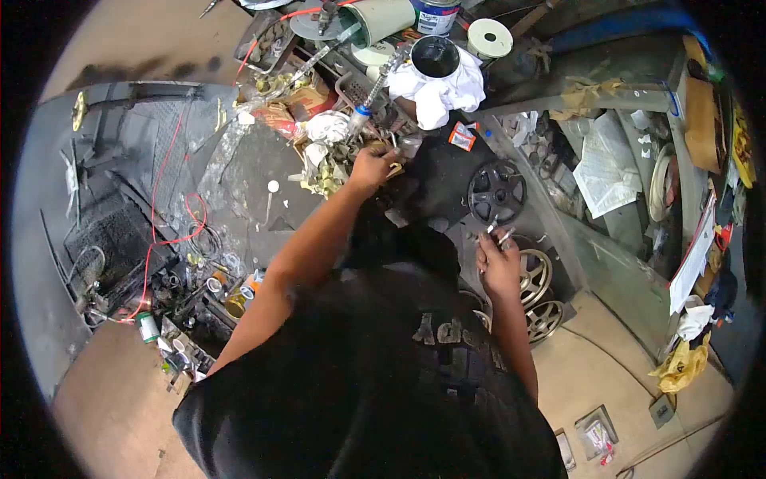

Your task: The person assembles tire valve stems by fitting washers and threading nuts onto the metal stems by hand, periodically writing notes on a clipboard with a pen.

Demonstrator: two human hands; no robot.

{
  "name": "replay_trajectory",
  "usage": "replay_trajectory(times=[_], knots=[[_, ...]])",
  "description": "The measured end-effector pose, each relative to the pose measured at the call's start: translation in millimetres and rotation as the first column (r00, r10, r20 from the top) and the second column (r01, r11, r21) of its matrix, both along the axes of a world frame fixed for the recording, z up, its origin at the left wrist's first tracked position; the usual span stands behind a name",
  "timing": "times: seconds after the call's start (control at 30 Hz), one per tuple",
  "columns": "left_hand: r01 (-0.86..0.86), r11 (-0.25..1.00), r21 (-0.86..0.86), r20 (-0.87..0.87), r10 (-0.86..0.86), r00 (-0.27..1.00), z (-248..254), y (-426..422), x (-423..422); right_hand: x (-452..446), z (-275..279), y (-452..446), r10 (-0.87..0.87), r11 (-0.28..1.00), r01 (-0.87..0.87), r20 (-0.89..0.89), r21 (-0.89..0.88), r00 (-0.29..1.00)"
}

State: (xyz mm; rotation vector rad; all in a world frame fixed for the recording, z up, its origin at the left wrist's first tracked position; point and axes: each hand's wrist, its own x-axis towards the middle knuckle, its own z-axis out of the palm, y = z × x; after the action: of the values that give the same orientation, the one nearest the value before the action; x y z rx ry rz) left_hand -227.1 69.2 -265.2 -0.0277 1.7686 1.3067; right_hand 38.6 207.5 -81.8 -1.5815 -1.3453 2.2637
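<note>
A small pale piece [492, 228] is held by the right hand [499, 259], whose grip is closed around it, just on the wearer's side of the dark spoked wheel [496, 191]. It is pointed out from the fingers toward that wheel, its long axis set roughly along the line of the forearm; its exact shape is too small to be told. Nearer the body than the dark wheel, pale spoked wheels [546, 321] are partly covered by the right arm.

Well to the dark wheel's left, the left hand [372, 169] is placed at a heap of crumpled paper and tape [325, 177] on the worktop [307, 223]; its fingertips are partly hidden, so whether its grip is open or closed cannot be told. Farther out than the dark wheel, an orange packet [462, 136] is printed too finely to be read. Beyond that, an open tin [436, 43] is surrounded by white cloth [463, 92], and the blue-and-white label [436, 19] on another tin is likewise illegible.
</note>
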Motion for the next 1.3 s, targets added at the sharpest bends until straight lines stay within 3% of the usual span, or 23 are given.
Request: replay_trajectory(times=[0.07,0.1,0.2,0.3,0.33,0.57,0.7,0.77,0.8,0.87,1.0,1.07,1.17,1.2,1.23,1.27,1.3], knots=[[0.007,0.974,0.228,0.071,-0.024,0.997,49,-5,14,-4,1,4,0.040,0.999,-0.041,-0.066,-0.019,0.997],[0.004,0.973,0.231,0.069,-0.021,0.997,64,-8,18,-7,2,5,0.044,0.999,-0.045,-0.068,-0.015,0.997],[0.228,0.963,0.144,0.052,-0.237,0.970,106,-15,23,-19,8,0,0.028,0.998,-0.032,-0.093,-0.047,0.995],[0.157,0.951,0.268,-0.050,-0.149,0.988,129,-18,39,-22,9,-3,0.049,0.998,-0.051,-0.074,-0.033,0.996],[0.143,0.954,0.263,0.022,-0.154,0.988,139,-19,39,-20,5,-3,0.082,0.996,-0.084,-0.102,-0.012,0.991],[0.158,0.941,0.298,-0.059,-0.147,0.987,155,-27,49,-19,-10,-6,0.114,0.992,-0.118,-0.102,-0.033,0.988],[0.174,0.952,0.252,-0.098,-0.153,0.983,154,-32,51,-22,-55,-7,0.095,0.990,-0.099,-0.042,-0.103,0.995],[0.166,0.957,0.237,-0.097,-0.147,0.984,159,-33,49,-27,-90,-7,0.200,0.980,-0.193,0.175,-0.057,0.964],[0.195,0.965,0.176,-0.132,-0.173,0.976,168,-33,47,-33,-108,-11,0.202,0.979,-0.194,0.174,-0.060,0.964],[0.221,0.969,0.109,-0.165,-0.202,0.965,172,-37,46,-55,-137,-21,0.002,0.984,0.019,0.113,-0.177,0.994],[0.296,0.955,0.039,-0.245,-0.278,0.929,169,-58,50,-110,-171,-19,0.115,0.947,-0.039,0.227,-0.317,0.967],[0.308,0.951,0.022,-0.246,-0.294,0.924,168,-72,56,-133,-195,-23,0.074,0.879,-0.029,0.077,-0.477,0.994],[0.173,0.983,0.055,-0.148,-0.164,0.975,161,-89,62,-170,-197,-33,0.071,0.890,-0.040,0.053,-0.454,0.996],[0.230,0.973,-0.007,-0.245,-0.225,0.943,162,-96,59,-177,-206,-36,0.084,0.892,-0.082,-0.015,-0.445,0.996],[0.216,0.972,-0.093,-0.322,-0.235,0.917,156,-106,58,-186,-185,-35,0.219,0.896,-0.168,0.080,-0.411,0.972],[0.220,0.964,-0.147,-0.402,-0.261,0.877,148,-111,57,-183,-188,-35,0.260,0.879,-0.245,-0.021,-0.408,0.965],[0.243,0.924,-0.294,-0.339,-0.339,0.878,169,-102,50,-179,-184,-34,0.418,0.894,-0.410,0.008,-0.178,0.908]])
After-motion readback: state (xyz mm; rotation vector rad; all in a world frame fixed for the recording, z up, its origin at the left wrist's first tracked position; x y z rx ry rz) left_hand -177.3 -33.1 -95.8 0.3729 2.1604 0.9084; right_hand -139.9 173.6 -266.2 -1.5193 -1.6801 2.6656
